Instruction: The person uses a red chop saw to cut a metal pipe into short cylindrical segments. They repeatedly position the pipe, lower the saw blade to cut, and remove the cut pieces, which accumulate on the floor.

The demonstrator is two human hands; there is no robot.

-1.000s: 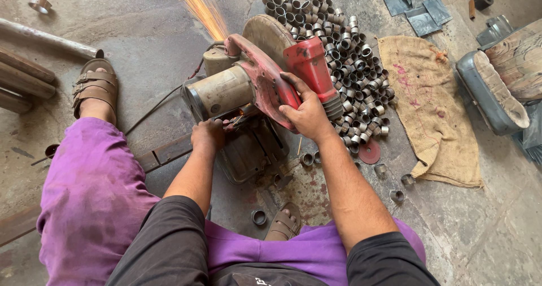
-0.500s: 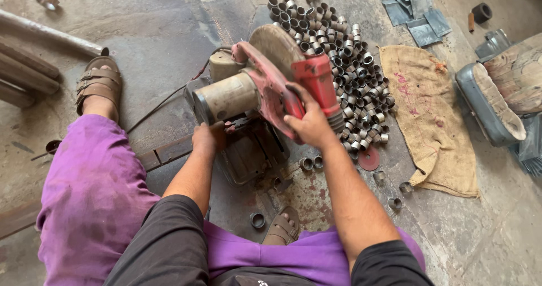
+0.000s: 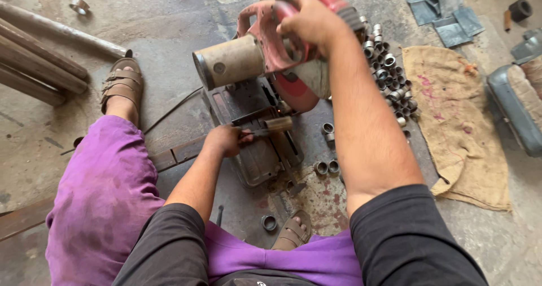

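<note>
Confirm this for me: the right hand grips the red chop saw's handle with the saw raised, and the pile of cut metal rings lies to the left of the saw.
One detail is wrong. In the head view the pile of cut metal rings lies to the right of the red chop saw, beside the burlap sack. The right hand does grip the raised saw's handle.

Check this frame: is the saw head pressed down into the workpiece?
No. The right hand holds the red chop saw raised, its disc clear above the short pipe piece that the left hand is at.
</note>
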